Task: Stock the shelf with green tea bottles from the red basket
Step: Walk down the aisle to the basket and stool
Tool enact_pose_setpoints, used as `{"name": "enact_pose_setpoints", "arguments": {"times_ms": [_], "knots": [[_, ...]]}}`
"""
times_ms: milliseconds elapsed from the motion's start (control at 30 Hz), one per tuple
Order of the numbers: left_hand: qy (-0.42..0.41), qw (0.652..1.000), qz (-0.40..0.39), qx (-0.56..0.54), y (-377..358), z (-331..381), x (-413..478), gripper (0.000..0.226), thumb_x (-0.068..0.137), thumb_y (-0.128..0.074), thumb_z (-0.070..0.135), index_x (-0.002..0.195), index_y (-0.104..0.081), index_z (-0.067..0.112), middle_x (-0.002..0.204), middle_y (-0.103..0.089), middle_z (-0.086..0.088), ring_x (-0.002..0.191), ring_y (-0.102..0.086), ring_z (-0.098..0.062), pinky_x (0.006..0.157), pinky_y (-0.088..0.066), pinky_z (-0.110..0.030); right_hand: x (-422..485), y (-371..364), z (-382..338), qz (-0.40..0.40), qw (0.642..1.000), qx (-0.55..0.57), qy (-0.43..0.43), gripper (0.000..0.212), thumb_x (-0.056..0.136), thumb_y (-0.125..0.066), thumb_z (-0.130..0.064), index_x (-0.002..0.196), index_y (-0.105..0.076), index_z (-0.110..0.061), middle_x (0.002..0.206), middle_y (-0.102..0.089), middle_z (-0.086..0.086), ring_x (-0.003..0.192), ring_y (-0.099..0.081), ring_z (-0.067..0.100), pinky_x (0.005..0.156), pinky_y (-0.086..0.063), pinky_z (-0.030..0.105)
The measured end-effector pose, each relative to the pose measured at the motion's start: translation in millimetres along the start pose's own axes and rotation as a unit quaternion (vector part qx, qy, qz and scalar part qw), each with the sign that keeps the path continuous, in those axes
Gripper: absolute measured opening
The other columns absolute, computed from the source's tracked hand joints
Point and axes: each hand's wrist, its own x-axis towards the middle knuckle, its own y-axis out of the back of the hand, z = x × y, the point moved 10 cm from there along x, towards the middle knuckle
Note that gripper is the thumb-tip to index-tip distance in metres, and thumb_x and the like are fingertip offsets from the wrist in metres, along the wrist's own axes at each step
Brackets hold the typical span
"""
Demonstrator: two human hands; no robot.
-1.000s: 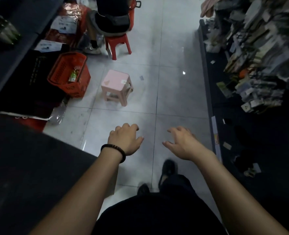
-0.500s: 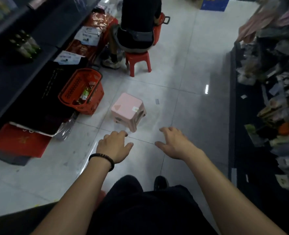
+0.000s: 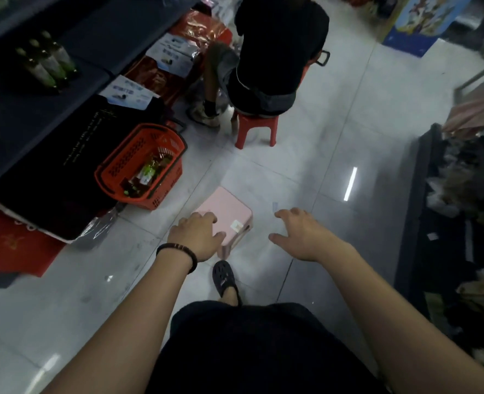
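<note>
Far left, shelf (image 3: 13, 118) is dark, with a few bottles (image 3: 48, 66) standing in a short row at its back and bare board in front of them; that is my drop zone. Below it on the floor sits the red basket (image 3: 127, 155), pushed against the shelf base; green tea bottles (image 3: 145, 174) lie loose in its bottom, exact count unclear from blur. Just right of the basket is a pink stool (image 3: 229, 209); my left hand (image 3: 196, 237) hangs over its near corner, fingers loosely curled and holding nothing, contact with the stool I cannot tell. My right hand (image 3: 300, 234) is well apart from the left, fingers spread, empty, over bare tile. A seated person (image 3: 274, 52) on a red stool (image 3: 256, 129) is beyond, near the basket's far end.

Step in hand, I judge: approach and reach into the basket. To do it well: step round the pink stool, not over it; crouch square to the basket; grip one bottle by the body; avoid crowding the seated person.
</note>
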Motion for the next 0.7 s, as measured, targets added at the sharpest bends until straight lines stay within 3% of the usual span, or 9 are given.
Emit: {"name": "enact_pose_setpoints", "arguments": {"times_ms": [233,700], "knots": [[0.016,0.999,0.031,-0.042,89,-31,92,0.057,0.1,-0.051,0.061,0.148,-0.054,0.03,0.145,-0.06,-0.007,0.128,-0.06,-0.034,0.106,-0.051,-0.052,102,92,-45,0.018,0.999,-0.029,0.024,0.071,0.102,-0.053,-0.056,0.161,-0.035,-0.02,0.156,-0.046,0.014,0.142,-0.044,0.035,0.115,-0.043,0.054],[0.154,0.982,0.041,-0.105,139,-102,177,0.053,0.101,-0.052,0.056,0.148,-0.052,0.031,0.149,-0.057,-0.003,0.133,-0.058,-0.032,0.106,-0.051,-0.053,273,156,-123,-0.036,0.987,-0.098,0.125,0.068,0.1,-0.056,-0.053,0.158,-0.04,-0.021,0.152,-0.048,0.013,0.141,-0.045,0.035,0.113,-0.044,0.053]]}}
